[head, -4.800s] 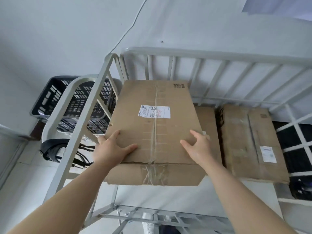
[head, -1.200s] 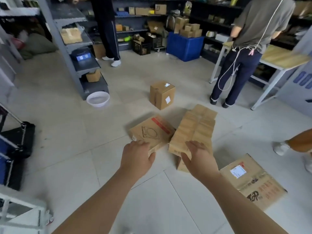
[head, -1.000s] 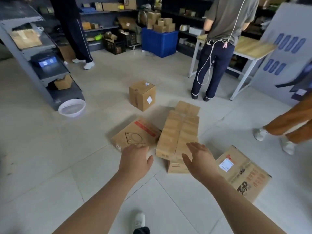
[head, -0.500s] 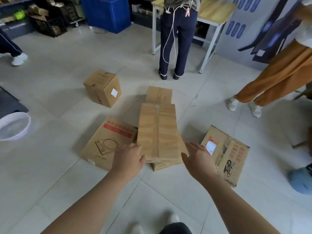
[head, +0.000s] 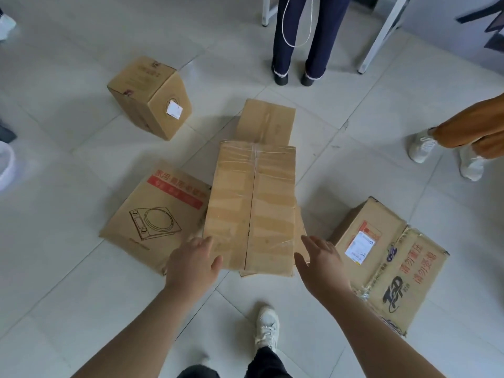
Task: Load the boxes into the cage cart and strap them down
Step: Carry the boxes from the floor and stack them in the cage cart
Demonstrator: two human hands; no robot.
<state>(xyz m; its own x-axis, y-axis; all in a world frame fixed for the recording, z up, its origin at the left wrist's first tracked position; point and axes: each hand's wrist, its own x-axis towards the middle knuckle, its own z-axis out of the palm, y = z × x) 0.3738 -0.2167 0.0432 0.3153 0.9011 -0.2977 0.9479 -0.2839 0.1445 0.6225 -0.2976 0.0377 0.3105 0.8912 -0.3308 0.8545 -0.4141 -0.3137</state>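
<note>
head view: looks steeply down at a pale tiled floor (head: pixel 81 296) with cardboard cartons lying about.
taped box (head: pixel 251 208): a long brown carton banded with clear tape, in the middle of the frame. It lies lengthwise away from the person and rests on top of another carton.
lower box (head: pixel 266 121): plain brown. It shows beyond the far end of the taped box and as a thin edge at its near right corner.
left hand (head: pixel 192 264): spread wide with relaxed fingers, holding nothing. It is at the near left corner of the taped box with the thumb toward the near edge; whether skin meets cardboard cannot be told.
right hand (head: pixel 320 264): wide open, fingers straight and pointing forward, holding nothing. It is just beside the near right corner of the taped box; contact cannot be told.
cooker box (head: pixel 155 216): a flat carton with a red band and a line drawing of a cooktop, on the floor to the left. Its right edge meets the taped box's left side.
cube box (head: pixel 150 96): stands at the far left with a white sticker on one side, well apart from the stack.
printed box (head: pixel 387 257): on the floor to the right with a white shipping label and red and dark print, near the right hand and apart from the taped box.
sneaker (head: pixel 266 327): the person's own pale shoe, on the floor between the forearms.
dark trousers (head: pixel 316 36): a bystander's legs at the top, with black shoes and a loop of white cord (head: pixel 296 45) hanging in front.
orange trousers (head: pixel 469 126): a second bystander at the right edge, in white shoes.
table leg (head: pixel 381 34): white and slanted, at the top right.
</note>
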